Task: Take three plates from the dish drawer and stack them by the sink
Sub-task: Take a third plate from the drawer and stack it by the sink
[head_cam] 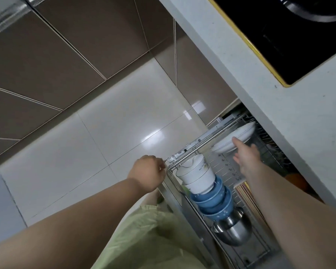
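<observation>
The dish drawer [190, 150], a wire rack under the counter, stands pulled out. White plates [239, 134] stand on edge at its far end, partly hidden under the counter. My right hand [245, 155] is stretched out with its fingers apart, the fingertips at the rim of the nearest plate, holding nothing. My left hand [147, 173] is closed on the drawer's front edge at its corner.
White bowls [195, 174], blue bowls [213, 200] and a steel bowl [233, 230] lie stacked in the rack's near side. A striped item [244, 193] lies beside them. The white counter [291, 105] with a black hob [299, 35] overhangs on the right. Tiled floor [85, 142] lies left.
</observation>
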